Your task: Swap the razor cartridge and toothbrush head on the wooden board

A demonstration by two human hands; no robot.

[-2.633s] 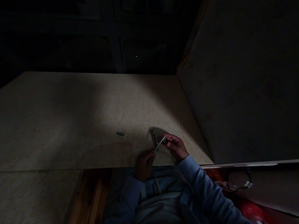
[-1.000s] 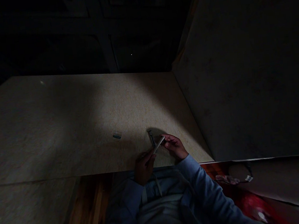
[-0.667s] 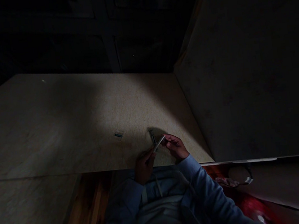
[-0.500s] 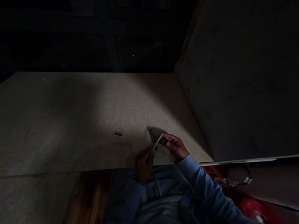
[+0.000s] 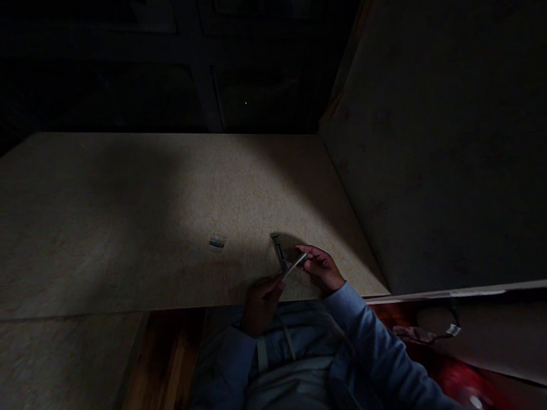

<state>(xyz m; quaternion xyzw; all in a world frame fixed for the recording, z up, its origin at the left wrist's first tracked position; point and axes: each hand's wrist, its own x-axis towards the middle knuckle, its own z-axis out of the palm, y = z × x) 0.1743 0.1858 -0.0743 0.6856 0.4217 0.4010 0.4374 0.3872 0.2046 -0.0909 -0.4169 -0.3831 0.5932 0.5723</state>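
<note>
My left hand (image 5: pixel 262 305) is closed on the lower end of a thin, pale, flat strip (image 5: pixel 294 266), held slanting up to the right. At its upper end, the fingers of my right hand (image 5: pixel 322 269) close around the tip. Just behind the strip, a T-shaped razor (image 5: pixel 279 249) lies on the tabletop, its handle pointing toward me and its lower end partly hidden by the strip. Left of the razor rests a small clear packet (image 5: pixel 217 243) with a teal band. Dim light hides what is printed on the strip, if anything.
The pale speckled tabletop (image 5: pixel 231 183) meets an upright panel (image 5: pixel 445 144) on the right and dark window panes (image 5: pixel 140 95) behind. Wooden framing (image 5: pixel 169 371) shows below left. A red object (image 5: pixel 462 381) and a cord with a white tag (image 5: pixel 452 329) lie below right.
The strip's upper end has dipped slightly and shifted right, further into my right fingers. The razor and packet stay on the table; the view has shifted a little.
</note>
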